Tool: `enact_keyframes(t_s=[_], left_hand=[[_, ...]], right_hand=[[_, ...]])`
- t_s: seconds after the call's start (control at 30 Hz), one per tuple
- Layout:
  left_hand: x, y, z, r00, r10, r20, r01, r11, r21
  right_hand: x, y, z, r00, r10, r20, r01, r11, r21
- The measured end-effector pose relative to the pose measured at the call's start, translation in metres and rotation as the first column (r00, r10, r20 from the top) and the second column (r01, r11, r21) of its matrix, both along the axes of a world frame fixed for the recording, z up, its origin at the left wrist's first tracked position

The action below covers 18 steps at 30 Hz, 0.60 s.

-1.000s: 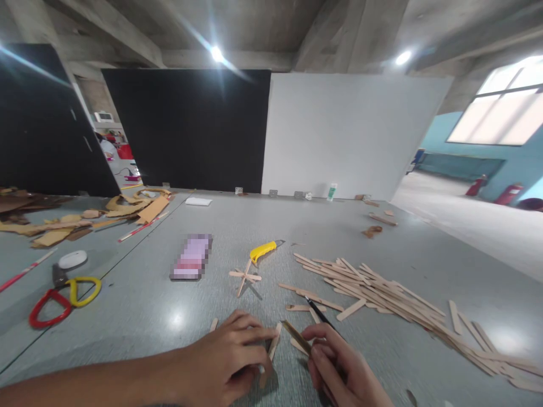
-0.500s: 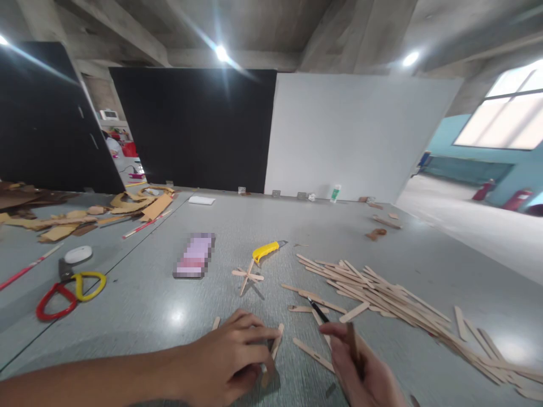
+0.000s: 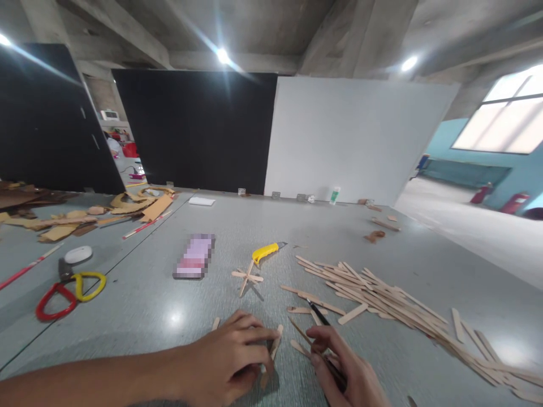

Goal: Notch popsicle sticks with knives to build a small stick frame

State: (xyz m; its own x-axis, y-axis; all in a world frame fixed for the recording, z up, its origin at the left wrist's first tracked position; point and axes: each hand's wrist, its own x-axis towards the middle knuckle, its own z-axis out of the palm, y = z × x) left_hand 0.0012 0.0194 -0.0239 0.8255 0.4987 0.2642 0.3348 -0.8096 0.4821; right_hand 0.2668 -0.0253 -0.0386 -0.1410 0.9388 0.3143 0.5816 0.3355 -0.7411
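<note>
Partly beneath the left grip [image 3: 240, 353], one pale wooden stick [image 3: 276, 347].

From my seat I look across a wide grey table [image 3: 424, 243]. Along its far edge I see a black panel [image 3: 199, 130] beside a white panel [image 3: 356, 135], with small metal brackets [image 3: 275, 195] at the foot. A second black panel [image 3: 42, 118] stands further left, and between the two black ones I glimpse a cluttered space [image 3: 126, 149]. Concrete beams [image 3: 116, 31] cross the ceiling [image 3: 263, 25], where bright lamps [image 3: 223, 55] glare (one streaks badly across my feed). At right I make out a pale floor [image 3: 453, 198], red cylinders [image 3: 516, 203], a blue wall [image 3: 520, 164] and a large, bright window [image 3: 504, 118].
</note>
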Motion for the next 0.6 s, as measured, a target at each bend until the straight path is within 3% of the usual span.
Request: enact_keyframes(t_s=[0.33, 0.47, 0.53, 0.6], left_hand=[[0.000, 0.000, 0.002, 1.000, -0.023, 0.021, 0.023, 1.000, 0.001], [-0.001, 0.000, 0.003, 1.000, -0.023, 0.020, 0.023, 1.000, 0.004], [-0.001, 0.000, 0.004, 1.000, -0.024, 0.009, 0.024, 1.000, 0.008], [-0.002, 0.000, 0.004, 1.000, -0.030, 0.002, 0.030, 1.000, 0.007]], right_hand=[[0.007, -0.002, -0.005, 0.974, 0.021, 0.224, -0.064, 0.980, 0.186], [0.011, 0.000, -0.013, 0.867, -0.097, 0.489, -0.136, 0.898, 0.418], [0.012, -0.001, -0.008, 0.830, -0.141, 0.539, -0.167, 0.861, 0.481], [0.014, -0.009, 0.003, 0.845, -0.144, 0.516, -0.165, 0.846, 0.507]])
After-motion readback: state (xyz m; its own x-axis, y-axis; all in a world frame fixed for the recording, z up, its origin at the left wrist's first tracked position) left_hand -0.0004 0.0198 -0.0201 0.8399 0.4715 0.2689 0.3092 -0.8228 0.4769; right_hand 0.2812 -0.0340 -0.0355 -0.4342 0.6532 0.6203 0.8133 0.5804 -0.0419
